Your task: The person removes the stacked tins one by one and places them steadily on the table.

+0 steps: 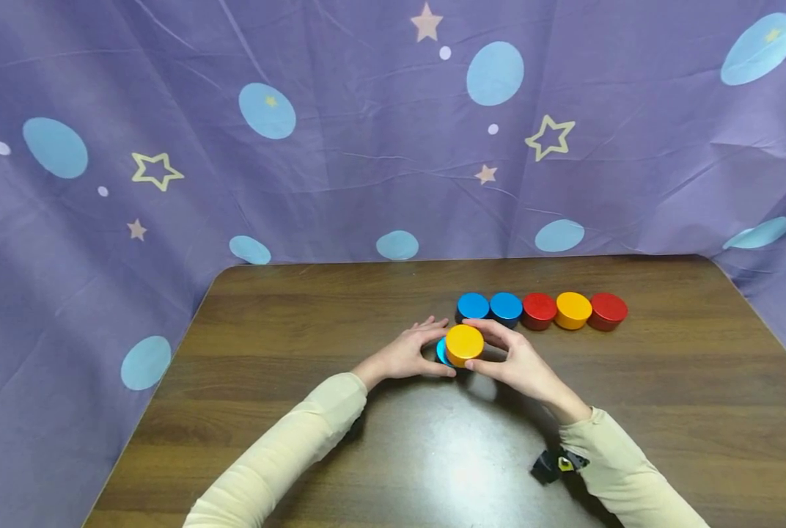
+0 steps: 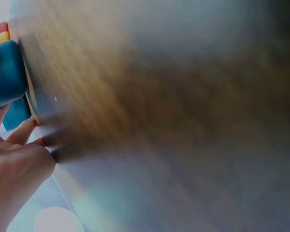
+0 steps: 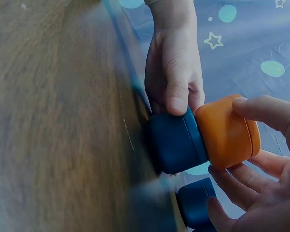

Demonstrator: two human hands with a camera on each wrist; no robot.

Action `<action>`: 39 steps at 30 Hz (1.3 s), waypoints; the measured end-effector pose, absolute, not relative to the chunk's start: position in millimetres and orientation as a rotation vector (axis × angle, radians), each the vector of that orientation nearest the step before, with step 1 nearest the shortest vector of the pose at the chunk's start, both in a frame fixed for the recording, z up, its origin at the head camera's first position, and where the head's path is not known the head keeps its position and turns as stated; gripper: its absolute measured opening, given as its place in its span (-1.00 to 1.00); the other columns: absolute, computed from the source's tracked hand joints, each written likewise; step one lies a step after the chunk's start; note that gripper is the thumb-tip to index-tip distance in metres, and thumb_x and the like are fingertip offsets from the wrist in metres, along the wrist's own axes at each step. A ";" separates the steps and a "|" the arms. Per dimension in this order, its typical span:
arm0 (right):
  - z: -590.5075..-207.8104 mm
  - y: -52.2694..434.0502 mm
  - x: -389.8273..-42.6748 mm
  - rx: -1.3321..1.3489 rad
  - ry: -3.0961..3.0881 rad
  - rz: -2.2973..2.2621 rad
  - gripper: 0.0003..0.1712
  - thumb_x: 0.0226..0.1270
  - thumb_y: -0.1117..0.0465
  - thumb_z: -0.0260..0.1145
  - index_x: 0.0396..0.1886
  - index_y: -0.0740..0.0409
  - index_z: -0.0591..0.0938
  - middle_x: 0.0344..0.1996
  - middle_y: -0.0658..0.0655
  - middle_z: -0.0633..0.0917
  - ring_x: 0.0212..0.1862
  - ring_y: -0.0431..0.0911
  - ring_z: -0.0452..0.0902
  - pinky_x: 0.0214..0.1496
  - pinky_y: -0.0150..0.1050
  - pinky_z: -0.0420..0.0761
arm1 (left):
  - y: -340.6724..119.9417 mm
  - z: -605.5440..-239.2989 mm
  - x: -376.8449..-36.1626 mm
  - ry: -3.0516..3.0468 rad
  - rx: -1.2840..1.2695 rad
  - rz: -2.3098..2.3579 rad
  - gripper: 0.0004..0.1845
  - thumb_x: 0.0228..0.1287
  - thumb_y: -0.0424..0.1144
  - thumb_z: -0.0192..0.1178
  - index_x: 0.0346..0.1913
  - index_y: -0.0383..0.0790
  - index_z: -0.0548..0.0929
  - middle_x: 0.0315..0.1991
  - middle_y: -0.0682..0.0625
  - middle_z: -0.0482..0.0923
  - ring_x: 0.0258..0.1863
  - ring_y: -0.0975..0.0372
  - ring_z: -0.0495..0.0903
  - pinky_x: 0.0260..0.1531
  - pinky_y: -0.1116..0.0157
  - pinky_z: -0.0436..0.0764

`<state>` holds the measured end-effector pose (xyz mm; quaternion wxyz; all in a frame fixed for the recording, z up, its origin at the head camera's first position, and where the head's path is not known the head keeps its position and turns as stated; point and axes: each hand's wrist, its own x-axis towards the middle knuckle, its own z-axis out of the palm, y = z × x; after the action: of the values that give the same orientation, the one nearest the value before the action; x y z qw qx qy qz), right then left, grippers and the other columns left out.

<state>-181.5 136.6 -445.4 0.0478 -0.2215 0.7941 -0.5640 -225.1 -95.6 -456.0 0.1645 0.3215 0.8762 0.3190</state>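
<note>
My right hand [image 1: 520, 364] grips a yellow round lidded container [image 1: 464, 345] between thumb and fingers. It sits right over the top of a blue round lidded container [image 1: 441, 352], shifted a little to the right in the head view. My left hand [image 1: 402, 356] holds that blue one on the table, its thumb on the near side and fingers on the far side. In the right wrist view, the base of the yellow container [image 3: 226, 133] meets the lid of the blue container [image 3: 174, 144]; whether they fully touch, I cannot tell.
Behind my hands runs a row of matching containers: two blue [image 1: 506, 308], then red [image 1: 539, 311], yellow [image 1: 573, 311] and red [image 1: 608, 312]. The wooden table [image 1: 287, 315] ends at a purple curtain [image 1: 340, 147]. A black wrist device [image 1: 554, 465] hangs at my right sleeve.
</note>
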 end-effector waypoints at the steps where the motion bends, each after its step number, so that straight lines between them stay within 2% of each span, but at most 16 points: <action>1: -445.1 137.5 -181.2 -0.670 2.425 -1.721 -0.29 0.14 0.29 0.48 0.29 0.24 0.44 0.20 0.25 0.51 0.20 0.22 0.43 0.22 0.17 0.37 | -95.6 -456.0 -225.1 2.495 0.914 0.909 -0.25 0.12 -0.03 0.42 0.38 -0.06 0.40 0.46 -0.09 0.13 0.47 0.03 -0.06 0.38 -0.04 -0.09; 14: -443.1 152.3 -179.6 -0.572 2.443 -1.720 -0.29 0.14 0.24 0.49 0.30 0.16 0.45 0.23 0.19 0.50 0.20 0.20 0.44 0.21 0.17 0.38 | -95.7 -454.3 -225.3 2.487 0.934 0.921 -0.32 0.14 -0.05 0.41 0.32 -0.13 0.45 0.45 -0.12 0.14 0.46 -0.02 -0.04 0.37 -0.09 -0.08; 30: -446.5 178.3 -177.4 -0.525 2.475 -1.731 -0.29 0.15 0.30 0.46 0.30 0.29 0.42 0.19 0.27 0.50 0.18 0.24 0.45 0.19 0.15 0.39 | -95.6 -456.1 -226.6 2.494 0.951 0.922 -0.32 0.12 -0.04 0.42 0.31 -0.11 0.47 0.44 -0.15 0.16 0.46 -0.06 -0.04 0.36 -0.11 -0.08; 33: -448.0 182.9 -177.6 -0.522 2.477 -1.740 -0.30 0.16 0.31 0.46 0.30 0.29 0.42 0.19 0.27 0.50 0.17 0.22 0.47 0.19 0.12 0.40 | -95.6 -456.2 -226.9 2.494 0.955 0.919 -0.32 0.12 -0.04 0.42 0.30 -0.10 0.47 0.44 -0.15 0.15 0.46 -0.06 -0.04 0.36 -0.11 -0.08; 39: -448.5 192.0 -178.2 -0.487 2.483 -1.746 -0.31 0.17 0.33 0.44 0.30 0.26 0.42 0.18 0.26 0.51 0.17 0.16 0.47 0.19 -0.08 0.45 | -95.4 -455.9 -226.9 2.490 0.958 0.928 -0.33 0.12 -0.04 0.42 0.30 -0.10 0.48 0.44 -0.16 0.16 0.46 -0.07 -0.04 0.36 -0.11 -0.08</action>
<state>-178.2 192.0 -448.5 0.0338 -0.1584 0.8072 -0.5676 -226.9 -95.4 -455.9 0.1579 0.3350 0.8704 0.3245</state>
